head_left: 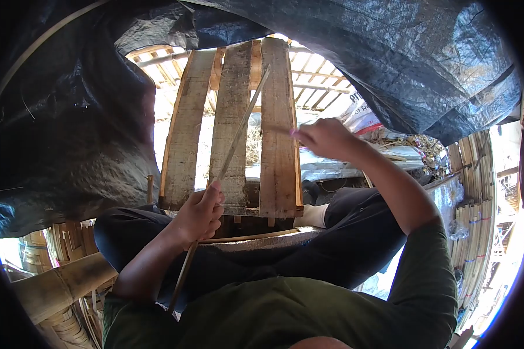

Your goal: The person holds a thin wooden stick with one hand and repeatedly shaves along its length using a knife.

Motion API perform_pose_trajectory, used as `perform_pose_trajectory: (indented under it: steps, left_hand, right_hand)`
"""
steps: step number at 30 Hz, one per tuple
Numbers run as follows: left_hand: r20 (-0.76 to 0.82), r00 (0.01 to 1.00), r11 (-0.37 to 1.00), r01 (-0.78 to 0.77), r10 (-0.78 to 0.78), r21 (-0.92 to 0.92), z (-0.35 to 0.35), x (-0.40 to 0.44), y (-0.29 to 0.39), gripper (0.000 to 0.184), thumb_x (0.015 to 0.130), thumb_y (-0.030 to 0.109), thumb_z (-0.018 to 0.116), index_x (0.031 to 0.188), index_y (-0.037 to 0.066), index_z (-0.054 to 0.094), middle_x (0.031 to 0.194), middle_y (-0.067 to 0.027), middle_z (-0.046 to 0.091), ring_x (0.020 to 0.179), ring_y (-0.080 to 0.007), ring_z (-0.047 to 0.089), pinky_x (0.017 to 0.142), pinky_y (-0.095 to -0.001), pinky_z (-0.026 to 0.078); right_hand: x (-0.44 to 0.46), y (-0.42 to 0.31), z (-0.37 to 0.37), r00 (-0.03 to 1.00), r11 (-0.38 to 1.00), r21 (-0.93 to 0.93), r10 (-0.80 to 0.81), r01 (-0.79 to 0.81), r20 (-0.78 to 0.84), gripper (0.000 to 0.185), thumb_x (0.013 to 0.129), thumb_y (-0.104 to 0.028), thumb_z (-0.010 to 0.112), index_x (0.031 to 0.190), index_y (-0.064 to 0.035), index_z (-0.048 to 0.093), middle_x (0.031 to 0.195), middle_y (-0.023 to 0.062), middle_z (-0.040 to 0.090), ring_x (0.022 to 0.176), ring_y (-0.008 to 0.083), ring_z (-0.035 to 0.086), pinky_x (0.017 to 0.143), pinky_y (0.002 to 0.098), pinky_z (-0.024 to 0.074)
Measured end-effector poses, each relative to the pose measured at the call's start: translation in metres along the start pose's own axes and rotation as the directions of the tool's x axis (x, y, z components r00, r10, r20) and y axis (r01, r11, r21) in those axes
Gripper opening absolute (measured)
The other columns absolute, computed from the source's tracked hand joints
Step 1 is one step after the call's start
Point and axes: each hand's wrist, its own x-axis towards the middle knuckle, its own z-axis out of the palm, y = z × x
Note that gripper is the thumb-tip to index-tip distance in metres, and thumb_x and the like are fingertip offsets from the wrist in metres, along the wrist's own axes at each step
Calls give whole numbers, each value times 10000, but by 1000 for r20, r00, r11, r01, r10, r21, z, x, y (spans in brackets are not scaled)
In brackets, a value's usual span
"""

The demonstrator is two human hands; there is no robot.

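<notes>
A long thin strip (239,135) slants from my lap up over three wooden planks (230,125). My left hand (202,216) is wrapped round the strip near the planks' front edge, and the strip's lower end runs down past my left forearm. To the right, my right hand (326,138) is raised beside the right plank, its fingers closed on a handle. From that hand a blurred blade-like tool (278,128) points left over the right plank, apart from the strip.
Dark plastic sheeting (87,128) hangs at the left and a blue-grey tarp (413,58) at the upper right. A thick bamboo pole (64,285) lies at lower left. Bundled strips (474,232) stand at the right. My crossed legs are under the planks' front edge.
</notes>
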Motion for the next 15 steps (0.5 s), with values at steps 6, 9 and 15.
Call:
perform_pose_trajectory:
  steps: [6,9,15]
  left_hand:
    - [1,1000,1000,8,-8,-5,2,0,2,440,1000,552,347,778,175,399,550,71,285,371,-41,265,328,-236,236]
    - [11,1000,1000,7,-7,4,3,0,3,443,1000,554,347,773,177,398,550,72,285,368,-43,265,326,-238,236]
    - [22,1000,999,-16,17,-32,0,-5,7,451,1001,558,332,769,176,395,550,72,297,365,-43,269,325,-237,238]
  right_hand:
    - [15,1,19,981,974,-216,-20,63,195,320,988,-363,472,951,-132,691,644,146,642,622,333,658,604,462,509]
    - [39,97,41,983,972,-150,177,-181,-41,287,974,-294,476,1024,-91,673,836,171,680,783,348,675,735,487,511]
    - [49,119,12,759,738,251,651,-627,-18,398,984,-308,468,894,30,659,762,206,675,704,349,675,694,481,522]
